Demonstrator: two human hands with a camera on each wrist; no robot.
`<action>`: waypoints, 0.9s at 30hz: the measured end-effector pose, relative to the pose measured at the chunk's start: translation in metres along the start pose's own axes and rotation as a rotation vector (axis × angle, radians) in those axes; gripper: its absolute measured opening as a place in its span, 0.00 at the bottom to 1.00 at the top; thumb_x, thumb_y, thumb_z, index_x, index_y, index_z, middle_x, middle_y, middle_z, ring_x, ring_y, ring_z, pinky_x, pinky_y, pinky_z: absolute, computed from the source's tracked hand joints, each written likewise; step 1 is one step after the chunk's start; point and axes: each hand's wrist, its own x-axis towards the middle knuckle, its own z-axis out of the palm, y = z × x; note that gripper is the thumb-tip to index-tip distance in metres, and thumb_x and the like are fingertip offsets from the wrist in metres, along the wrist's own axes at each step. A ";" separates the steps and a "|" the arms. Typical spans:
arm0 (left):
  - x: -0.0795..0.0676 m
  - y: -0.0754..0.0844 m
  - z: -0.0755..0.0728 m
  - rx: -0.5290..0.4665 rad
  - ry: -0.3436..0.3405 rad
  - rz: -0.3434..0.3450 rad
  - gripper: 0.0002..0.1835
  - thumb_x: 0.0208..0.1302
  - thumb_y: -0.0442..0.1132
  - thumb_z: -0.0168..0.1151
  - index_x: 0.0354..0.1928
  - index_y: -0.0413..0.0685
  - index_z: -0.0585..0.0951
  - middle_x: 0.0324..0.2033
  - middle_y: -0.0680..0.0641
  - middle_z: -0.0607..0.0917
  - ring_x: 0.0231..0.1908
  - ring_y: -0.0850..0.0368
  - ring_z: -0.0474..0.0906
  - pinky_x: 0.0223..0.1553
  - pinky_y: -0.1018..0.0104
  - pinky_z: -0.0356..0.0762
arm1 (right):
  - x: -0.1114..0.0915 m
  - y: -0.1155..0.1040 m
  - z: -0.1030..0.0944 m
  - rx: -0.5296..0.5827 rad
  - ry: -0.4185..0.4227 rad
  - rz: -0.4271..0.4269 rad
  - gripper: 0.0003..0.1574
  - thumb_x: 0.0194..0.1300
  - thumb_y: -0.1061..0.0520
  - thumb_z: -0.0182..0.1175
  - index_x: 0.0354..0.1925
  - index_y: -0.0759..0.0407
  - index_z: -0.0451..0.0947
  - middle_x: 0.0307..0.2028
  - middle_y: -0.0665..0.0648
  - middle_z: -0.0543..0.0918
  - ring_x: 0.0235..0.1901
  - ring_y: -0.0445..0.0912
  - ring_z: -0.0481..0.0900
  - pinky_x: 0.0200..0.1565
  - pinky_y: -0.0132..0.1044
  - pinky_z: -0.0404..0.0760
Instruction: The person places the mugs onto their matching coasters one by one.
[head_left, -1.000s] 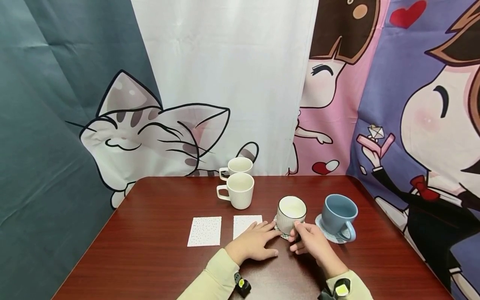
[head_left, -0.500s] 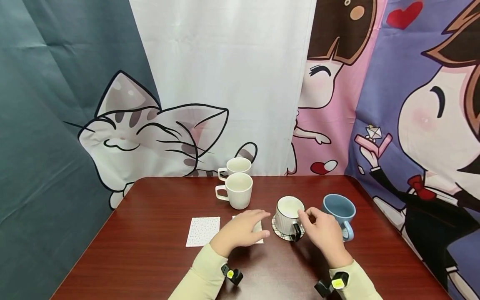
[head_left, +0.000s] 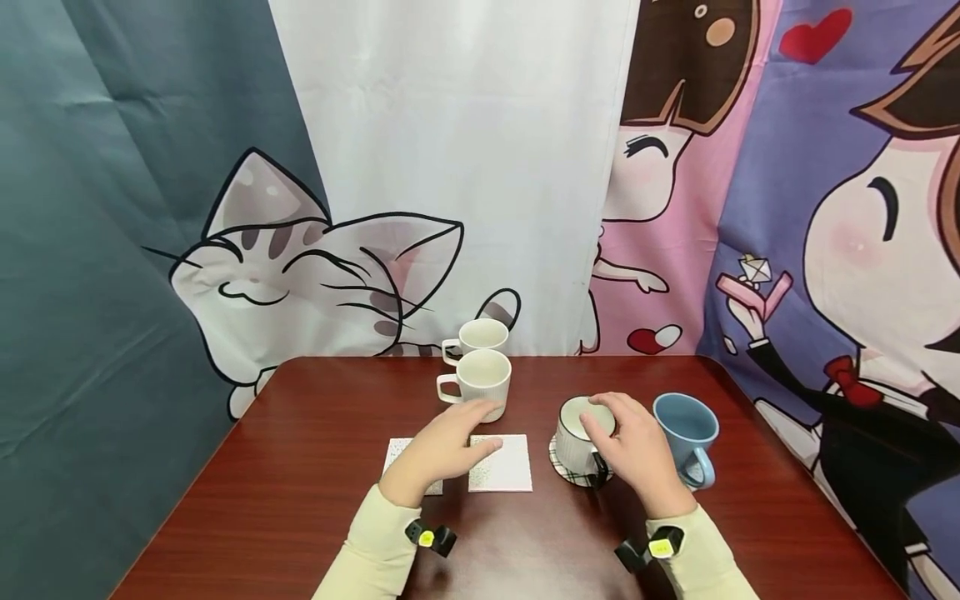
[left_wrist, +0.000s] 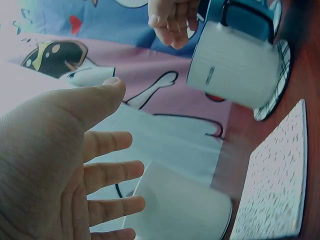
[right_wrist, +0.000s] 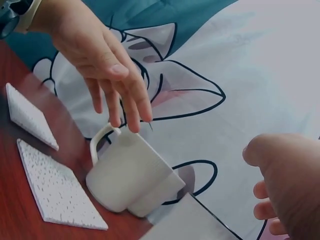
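My left hand [head_left: 442, 448] hovers with fingers extended and thumb apart over the square speckled coasters, its fingertips overlapping the nearer white mug [head_left: 483, 371] in the head view. Two such coasters lie side by side, the right coaster [head_left: 508, 471] in plain sight and the left coaster [head_left: 396, 451] partly behind the hand. Farther right, my right hand [head_left: 637, 450] is raised with loose fingers at a ribbed white mug [head_left: 573, 448] with a dark rim and black handle. That mug stands upright on a round checked coaster [head_left: 576, 480]. Neither hand grips anything.
A blue mug [head_left: 684, 421] stands at the right, partly behind the right hand. Another white mug [head_left: 483, 333] is behind the nearer one at the table's back edge. The reddish-brown table [head_left: 300, 500] meets a cartoon-printed curtain [head_left: 465, 150].
My right hand has let go of the dark-rimmed mug's handle and risen beside its rim. My left hand has lifted from beside that mug and moved left over the square coasters.
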 end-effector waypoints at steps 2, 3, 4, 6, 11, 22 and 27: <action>-0.003 -0.004 -0.003 -0.004 0.003 -0.019 0.31 0.62 0.59 0.51 0.65 0.56 0.65 0.62 0.53 0.67 0.62 0.56 0.61 0.59 0.56 0.60 | 0.001 -0.002 0.002 0.011 -0.010 0.000 0.23 0.58 0.39 0.59 0.45 0.50 0.79 0.46 0.50 0.78 0.47 0.47 0.74 0.48 0.48 0.72; -0.004 -0.007 -0.005 -0.008 0.003 -0.028 0.32 0.63 0.60 0.50 0.65 0.56 0.65 0.62 0.53 0.67 0.62 0.56 0.61 0.60 0.56 0.60 | 0.002 -0.003 0.004 0.017 -0.016 0.003 0.23 0.58 0.39 0.59 0.46 0.50 0.79 0.46 0.51 0.78 0.48 0.48 0.74 0.49 0.49 0.71; -0.005 -0.009 -0.006 -0.012 0.006 -0.037 0.32 0.63 0.60 0.50 0.66 0.56 0.64 0.62 0.53 0.67 0.62 0.56 0.60 0.60 0.56 0.60 | 0.002 -0.004 0.005 0.019 -0.023 0.007 0.23 0.58 0.39 0.59 0.46 0.50 0.79 0.46 0.51 0.78 0.48 0.49 0.74 0.49 0.50 0.71; -0.007 -0.013 -0.009 -0.019 0.015 -0.047 0.32 0.63 0.60 0.49 0.66 0.56 0.64 0.62 0.53 0.66 0.62 0.56 0.60 0.60 0.56 0.60 | 0.003 -0.008 0.007 0.024 -0.035 0.018 0.23 0.58 0.39 0.59 0.47 0.49 0.78 0.47 0.52 0.78 0.49 0.49 0.74 0.49 0.51 0.72; -0.008 -0.022 -0.018 -0.046 0.065 -0.039 0.32 0.63 0.58 0.51 0.65 0.51 0.65 0.61 0.51 0.68 0.62 0.55 0.61 0.60 0.56 0.59 | 0.006 -0.015 0.013 0.024 -0.061 0.028 0.22 0.58 0.38 0.59 0.47 0.45 0.77 0.48 0.51 0.78 0.50 0.48 0.74 0.48 0.51 0.73; -0.010 -0.036 -0.024 -0.082 0.101 -0.136 0.31 0.63 0.58 0.51 0.65 0.53 0.65 0.62 0.53 0.67 0.63 0.54 0.59 0.59 0.52 0.60 | 0.009 -0.033 0.028 0.034 -0.083 -0.005 0.23 0.57 0.40 0.60 0.47 0.49 0.78 0.47 0.52 0.78 0.49 0.48 0.75 0.50 0.48 0.72; -0.007 -0.043 -0.021 -0.107 0.126 -0.153 0.31 0.63 0.56 0.52 0.65 0.51 0.66 0.63 0.52 0.66 0.63 0.55 0.59 0.59 0.51 0.60 | 0.007 -0.040 0.037 0.025 -0.109 -0.032 0.23 0.56 0.42 0.61 0.47 0.51 0.78 0.46 0.51 0.79 0.49 0.46 0.75 0.50 0.46 0.72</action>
